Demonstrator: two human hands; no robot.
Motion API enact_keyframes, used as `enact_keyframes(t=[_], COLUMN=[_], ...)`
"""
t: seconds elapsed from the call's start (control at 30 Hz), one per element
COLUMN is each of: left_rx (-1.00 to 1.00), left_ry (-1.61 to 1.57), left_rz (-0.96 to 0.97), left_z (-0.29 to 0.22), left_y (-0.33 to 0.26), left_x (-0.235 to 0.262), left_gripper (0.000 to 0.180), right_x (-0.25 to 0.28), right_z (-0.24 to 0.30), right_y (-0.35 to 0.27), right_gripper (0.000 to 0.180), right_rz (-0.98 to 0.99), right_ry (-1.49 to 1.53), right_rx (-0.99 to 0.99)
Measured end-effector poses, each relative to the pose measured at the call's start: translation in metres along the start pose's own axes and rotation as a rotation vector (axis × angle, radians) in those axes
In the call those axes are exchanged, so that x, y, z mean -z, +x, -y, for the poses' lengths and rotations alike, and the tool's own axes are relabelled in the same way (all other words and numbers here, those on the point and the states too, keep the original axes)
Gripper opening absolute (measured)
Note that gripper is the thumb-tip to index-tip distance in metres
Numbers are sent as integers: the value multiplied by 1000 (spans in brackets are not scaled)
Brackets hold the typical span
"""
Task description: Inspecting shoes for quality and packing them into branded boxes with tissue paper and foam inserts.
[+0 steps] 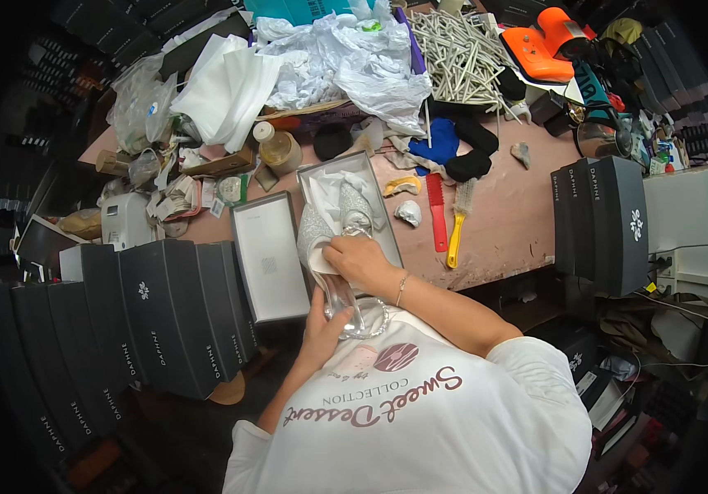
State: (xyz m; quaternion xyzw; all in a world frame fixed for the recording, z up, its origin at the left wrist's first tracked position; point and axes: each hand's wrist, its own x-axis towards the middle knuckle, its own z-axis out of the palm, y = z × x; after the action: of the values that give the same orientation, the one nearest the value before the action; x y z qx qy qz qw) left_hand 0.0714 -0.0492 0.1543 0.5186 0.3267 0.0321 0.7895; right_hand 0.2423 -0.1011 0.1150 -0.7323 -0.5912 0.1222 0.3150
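A silver glitter dress shoe (313,234) is tilted with its toe over the open grey shoe box (395,240) and its back end toward my body. My left hand (321,329) is closed round the back end, near a clear, shiny part and a silver strap. At the shoe's opening, over the pale insole, my right hand (364,265) has its fingers curled in; their tips are hidden, so what they pinch does not show. The matching shoe (355,204) lies in the box among white tissue paper (333,183). Left of the box rests its lid (270,284), white inside.
Dark shoe boxes stand at left (164,317) and right (605,226). On the pink table lie a red brush (437,212) and a yellow-handled brush (459,222). Behind are a bottle (278,150), crumpled tissue (345,62), many thin sticks (461,58) and an orange tool (539,53).
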Motion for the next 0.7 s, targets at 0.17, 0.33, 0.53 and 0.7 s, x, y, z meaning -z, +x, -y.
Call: enact_keyframes(t=[0.17,0.33,0.53,0.7], left_rx=[75,76,60,-76], left_ry=[-203,-257,-210,1], left_rz=[-196,-173,-64,10], left_z=[-6,-2,0,10], left_y=[-5,2,17,22], left_x=[12,22,13,9], left_gripper=[63,60,56,66], right_x=[35,22,39,32], right_z=[-54,-140,-86,4], right_y=[-8,-54,-35,3], right_gripper=[23,31,41,34], right_rz=[-275,108,-191,-3], right_ry=[189,-287,623,344], right_rx=[-330,-464,-558,-104])
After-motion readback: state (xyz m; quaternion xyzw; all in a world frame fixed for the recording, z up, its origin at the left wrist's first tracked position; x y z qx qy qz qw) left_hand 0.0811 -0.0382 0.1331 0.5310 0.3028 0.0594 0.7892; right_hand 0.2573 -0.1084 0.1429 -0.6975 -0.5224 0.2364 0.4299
